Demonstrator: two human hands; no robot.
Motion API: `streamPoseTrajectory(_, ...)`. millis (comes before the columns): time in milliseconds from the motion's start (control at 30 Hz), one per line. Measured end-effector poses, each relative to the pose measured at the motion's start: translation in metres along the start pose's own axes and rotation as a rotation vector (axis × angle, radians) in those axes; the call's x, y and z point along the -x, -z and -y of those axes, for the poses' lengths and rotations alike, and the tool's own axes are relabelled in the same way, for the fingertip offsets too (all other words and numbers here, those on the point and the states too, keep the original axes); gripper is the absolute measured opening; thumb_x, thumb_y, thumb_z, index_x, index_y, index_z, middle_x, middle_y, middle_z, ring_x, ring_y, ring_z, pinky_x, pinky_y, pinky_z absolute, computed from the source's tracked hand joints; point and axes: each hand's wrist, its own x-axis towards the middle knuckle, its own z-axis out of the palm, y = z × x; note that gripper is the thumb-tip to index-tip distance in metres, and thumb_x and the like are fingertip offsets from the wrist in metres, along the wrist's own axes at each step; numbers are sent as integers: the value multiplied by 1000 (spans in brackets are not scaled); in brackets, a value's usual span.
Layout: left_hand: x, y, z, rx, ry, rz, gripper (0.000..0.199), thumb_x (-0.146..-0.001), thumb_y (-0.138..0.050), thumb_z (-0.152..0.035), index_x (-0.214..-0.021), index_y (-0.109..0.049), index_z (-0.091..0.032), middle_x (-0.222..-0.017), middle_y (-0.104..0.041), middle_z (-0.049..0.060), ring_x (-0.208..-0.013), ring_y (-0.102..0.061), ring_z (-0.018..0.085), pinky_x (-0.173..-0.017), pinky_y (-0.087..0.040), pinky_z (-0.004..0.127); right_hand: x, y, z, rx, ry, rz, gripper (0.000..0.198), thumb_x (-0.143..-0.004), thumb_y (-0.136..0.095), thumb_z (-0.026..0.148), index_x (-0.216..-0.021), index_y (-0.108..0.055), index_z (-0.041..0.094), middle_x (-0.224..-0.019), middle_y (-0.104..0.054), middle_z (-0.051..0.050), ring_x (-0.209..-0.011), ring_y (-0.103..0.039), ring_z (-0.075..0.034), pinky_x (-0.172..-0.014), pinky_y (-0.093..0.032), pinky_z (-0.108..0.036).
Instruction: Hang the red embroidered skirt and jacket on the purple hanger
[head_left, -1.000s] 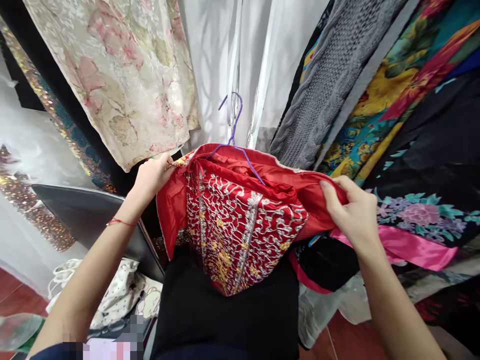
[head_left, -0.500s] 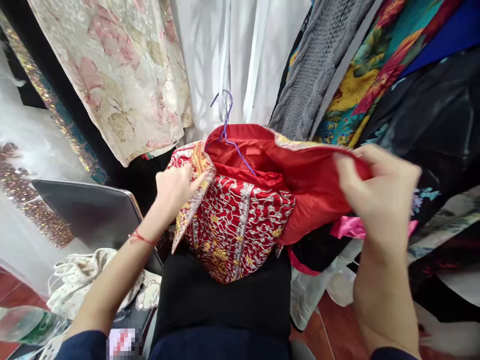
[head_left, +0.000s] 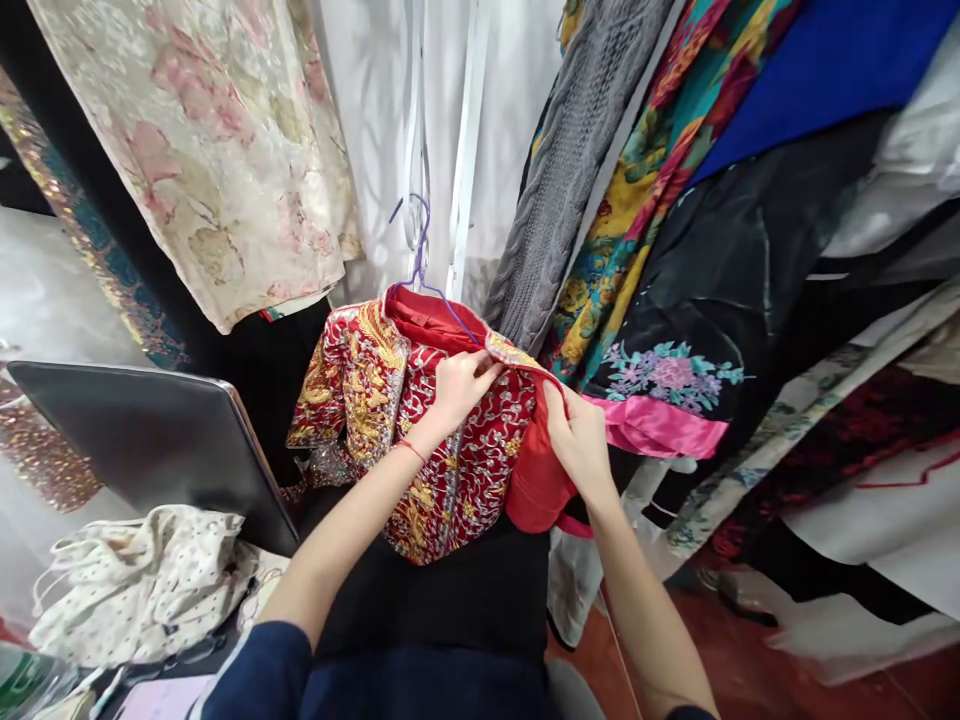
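Observation:
A red jacket (head_left: pixel 371 395) with gold and silver embroidery hangs on a purple wire hanger (head_left: pixel 442 292) and rests against my lap. My left hand (head_left: pixel 461 385) is closed in a pinch at the collar edge of the jacket's right-hand front panel. Further down the same edge, my right hand (head_left: pixel 579 440) grips the panel, its thumb on the plain red lining (head_left: pixel 536 475). That panel is folded partly outward, so the lining shows. Inside the jacket opening lies a red layer with silver patterning (head_left: pixel 491 425). The fingertips of my right hand are hidden behind the cloth.
Behind hang a cream floral garment (head_left: pixel 217 150), a grey knit piece (head_left: pixel 577 130), a multicoloured cloth (head_left: pixel 630 220) and a black garment with pink trim (head_left: pixel 667 425). At left stand a dark laptop (head_left: pixel 150 440) and a crumpled dotted cloth bag (head_left: pixel 142 580).
My left hand has let go of the jacket's left-hand front edge and crossed to the right-hand panel's collar. My right hand has moved inward and left, bringing the panel closer to the body.

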Motion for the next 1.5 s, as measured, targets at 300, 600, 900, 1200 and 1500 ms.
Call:
streamPoseTrajectory(300, -4, -20, 20, 660, 64, 80, 51, -99, -37, -56, -100, -68, -16, -107, -73, 11, -97, -67, 19, -94, -50, 32, -9, -39, 29, -197, 100, -50, 42, -101, -38, 47, -91, -65, 17, -61, -54, 1, -55, -49, -14, -58, -40, -26)
streamPoseTrajectory(600, 56, 28, 55, 685, 255, 233, 55, -79, -71, -56, -112, -70, -12, -105, -75, 9, -105, -67, 27, -100, -51, 41, -32, -55, -11, -92, 377, 567, 23, -94, -50, 29, -97, -71, 21, -91, -75, -5, -75, -66, -17, -76, -51, -32)
streamPoseTrajectory(900, 64, 26, 73, 772, 294, 157, 54, -86, -58, -63, -107, -69, -14, -103, -73, 8, -99, -65, 23, -98, -50, 38, -114, -33, -47, -63, 54, 412, 59, -92, -36, 69, -73, -61, 19, -72, -64, -3, -73, -57, -19, -71, -43, -30)
streamPoseTrajectory(1200, 5, 72, 80, 205, 222, -308, 47, -89, -57, -61, -71, -57, -17, -63, -51, -1, -57, -42, 11, -58, -30, 25, -100, -37, 8, 401, 185, -263, 58, -99, -37, 62, -61, -51, 20, -61, -56, -2, -57, -41, -13, -61, -25, -29)
streamPoseTrajectory(1500, 52, 39, 123, -53, 426, -213, 46, -93, -51, -60, -75, -61, -19, -67, -63, 7, -68, -60, 21, -66, -36, 28, -54, -47, 11, 605, 343, 78, 52, -103, -34, 56, -85, -64, 18, -84, -72, -10, -80, -65, -21, -73, -35, -30)
